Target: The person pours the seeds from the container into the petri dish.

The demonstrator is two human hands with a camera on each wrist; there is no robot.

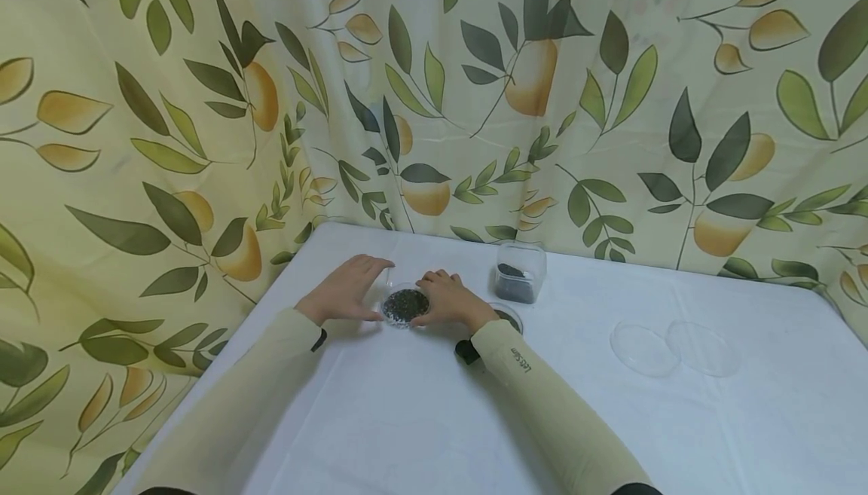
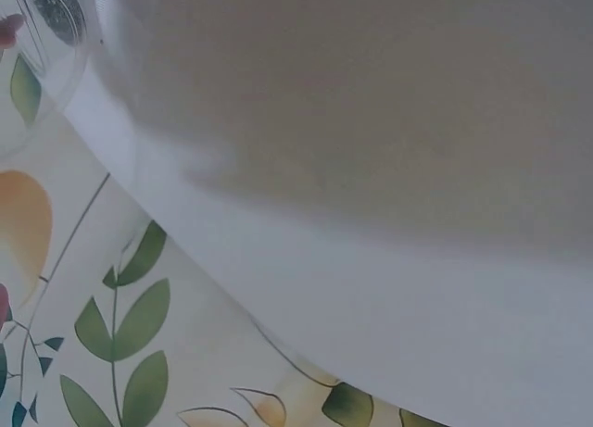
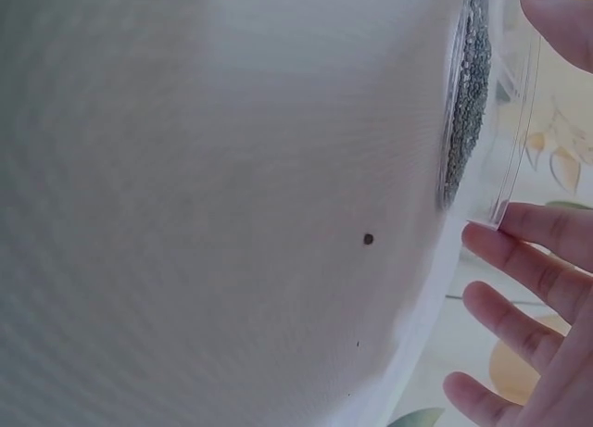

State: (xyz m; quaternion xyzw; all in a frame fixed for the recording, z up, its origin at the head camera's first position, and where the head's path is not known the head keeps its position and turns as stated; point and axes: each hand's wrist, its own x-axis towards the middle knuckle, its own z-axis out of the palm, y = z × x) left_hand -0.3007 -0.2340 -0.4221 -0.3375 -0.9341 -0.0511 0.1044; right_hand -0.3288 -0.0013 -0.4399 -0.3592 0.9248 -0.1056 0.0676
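Observation:
A clear petri dish (image 1: 405, 305) filled with dark granules sits on the white table between the two hands. Over it a clear round lid (image 3: 522, 135) is held, its rim standing apart from the dish's granules in the right wrist view. My right hand (image 1: 453, 300) grips the lid between thumb and fingertips from the right. On the opposite side, my left hand (image 1: 347, 291) spans the lid with thumb and fingers spread around its rim. Only bits of the left fingertips (image 2: 7, 31) show in the left wrist view, along with part of the lid.
Behind the right wrist stands a clear plastic container (image 1: 520, 275) of dark granules. A second round dish (image 1: 517, 319) is partly hidden by that wrist. Two clear round pieces (image 1: 644, 349) lie side by side at the right. A leaf-patterned curtain (image 1: 434, 103) hangs behind the table.

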